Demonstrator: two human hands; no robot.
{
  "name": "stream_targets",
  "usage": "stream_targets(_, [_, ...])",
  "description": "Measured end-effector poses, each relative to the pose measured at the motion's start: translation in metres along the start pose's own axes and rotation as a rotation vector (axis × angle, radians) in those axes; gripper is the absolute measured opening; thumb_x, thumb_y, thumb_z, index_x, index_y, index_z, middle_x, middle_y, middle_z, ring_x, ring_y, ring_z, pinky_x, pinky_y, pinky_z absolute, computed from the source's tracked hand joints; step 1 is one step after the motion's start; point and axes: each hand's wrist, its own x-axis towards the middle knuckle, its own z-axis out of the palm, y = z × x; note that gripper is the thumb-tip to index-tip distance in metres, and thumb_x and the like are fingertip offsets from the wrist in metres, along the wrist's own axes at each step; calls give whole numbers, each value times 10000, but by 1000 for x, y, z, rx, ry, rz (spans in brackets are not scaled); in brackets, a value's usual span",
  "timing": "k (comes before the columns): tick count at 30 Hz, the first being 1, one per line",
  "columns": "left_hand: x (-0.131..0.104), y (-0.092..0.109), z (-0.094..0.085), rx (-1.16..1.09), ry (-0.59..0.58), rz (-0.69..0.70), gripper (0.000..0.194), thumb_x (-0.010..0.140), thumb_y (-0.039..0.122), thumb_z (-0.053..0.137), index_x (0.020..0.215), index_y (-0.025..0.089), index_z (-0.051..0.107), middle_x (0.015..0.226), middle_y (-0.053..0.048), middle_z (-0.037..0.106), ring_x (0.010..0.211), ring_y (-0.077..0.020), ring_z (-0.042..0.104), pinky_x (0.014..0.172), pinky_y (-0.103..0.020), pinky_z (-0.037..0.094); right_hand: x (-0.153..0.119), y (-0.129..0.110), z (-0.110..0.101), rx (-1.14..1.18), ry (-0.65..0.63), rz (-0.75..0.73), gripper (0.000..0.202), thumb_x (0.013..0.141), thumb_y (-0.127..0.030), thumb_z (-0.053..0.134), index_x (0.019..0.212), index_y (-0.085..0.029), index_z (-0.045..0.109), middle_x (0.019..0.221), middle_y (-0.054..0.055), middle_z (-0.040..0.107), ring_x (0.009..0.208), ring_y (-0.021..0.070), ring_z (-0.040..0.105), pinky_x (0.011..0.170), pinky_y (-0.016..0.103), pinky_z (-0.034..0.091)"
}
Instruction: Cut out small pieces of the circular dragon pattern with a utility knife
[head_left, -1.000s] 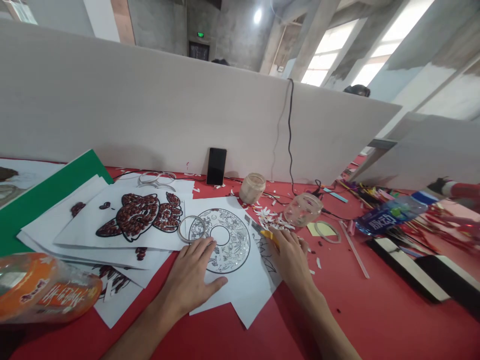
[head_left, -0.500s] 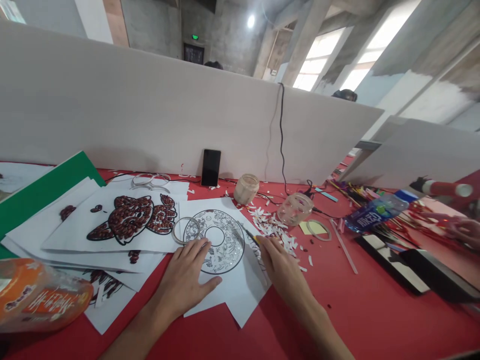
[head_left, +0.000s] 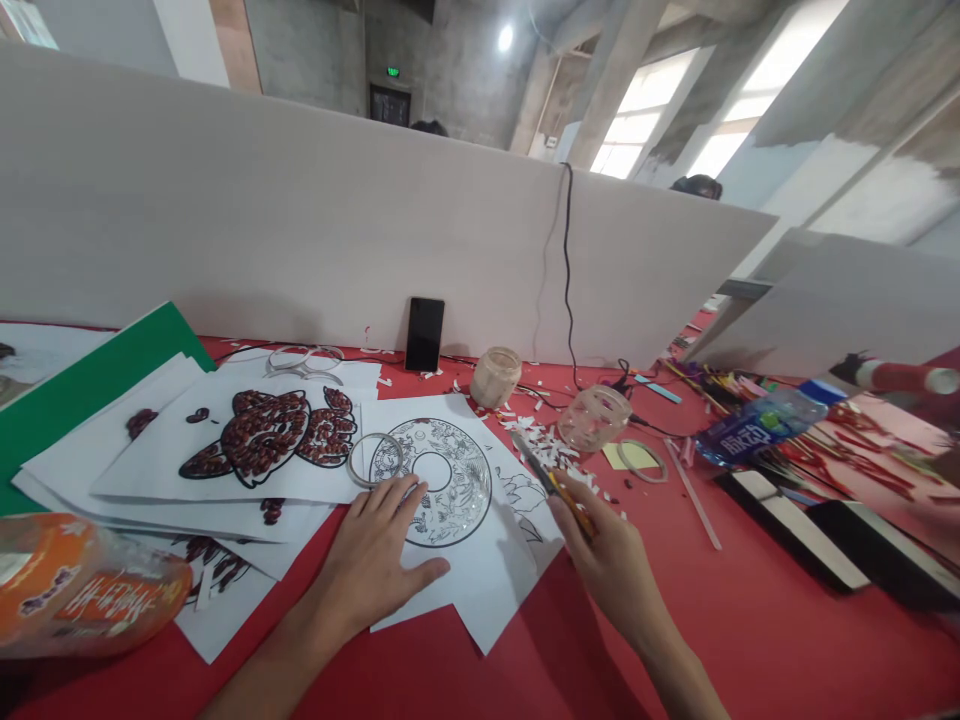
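Observation:
My left hand [head_left: 379,545] lies flat with fingers stretched on a white sheet [head_left: 472,590], its fingertips on the printed ring-shaped design [head_left: 465,490] and beside a pale hoop [head_left: 360,462]. The ring design is filled with fine line drawings and looks glossy. My right hand [head_left: 604,540] is closed around a utility knife [head_left: 561,492] with a yellow and black handle. Its grey tip points away from me, over the sheet's right edge near a pile of white paper scraps [head_left: 541,440]. Beneath the right hand, part of a line drawing shows on the paper.
Sheets with dark-bean animal pictures [head_left: 262,440] are stacked on the left, by an orange-labelled jar [head_left: 90,590]. Behind stand a phone [head_left: 424,335] and two glass jars, one cloudy [head_left: 495,378], one clear [head_left: 594,418]. A bottle [head_left: 765,425] and black case [head_left: 791,530] lie right.
My right hand has lifted the knife off the ring design and moved right, uncovering more of the line drawing there. My left hand stays in place on the sheet.

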Motion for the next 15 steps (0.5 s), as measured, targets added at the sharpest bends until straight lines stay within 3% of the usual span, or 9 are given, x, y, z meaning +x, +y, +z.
stream_targets(3, [-1,0,0,5,-7,5,846,840,668,634,1529,216,442,1610,-84,426,1456,-357,384,1158,-529,347,-23,-18,4,54,-187,-159,373,1032,-401,473,1325,-240,641,1136,104,744,966,240,730,775,308,588])
stream_targets(6, [-1,-1,1,6,6,28,877,835,696,624,1543,222,417,1611,-83,424,1460,-362,376,1155,-536,346,-46,-30,9,38,-382,-282,386,1062,-286,402,1403,-289,585,1136,90,711,888,191,720,767,303,600])
stream_targets(10, [-3,-1,0,5,27,50,883,829,715,621,1547,247,407,1622,-73,407,1463,-366,367,1147,-527,349,-58,-30,8,-106,-442,-408,426,1050,-222,399,1435,-310,560,1086,86,695,764,177,691,704,325,613])
stream_targets(15, [-2,1,-2,10,21,42,865,825,703,632,1529,242,430,1617,-71,417,1454,-361,379,1139,-520,356,-56,-26,2,-165,-483,-483,423,1059,-219,405,1445,-311,553,1078,69,689,801,166,684,712,294,607])
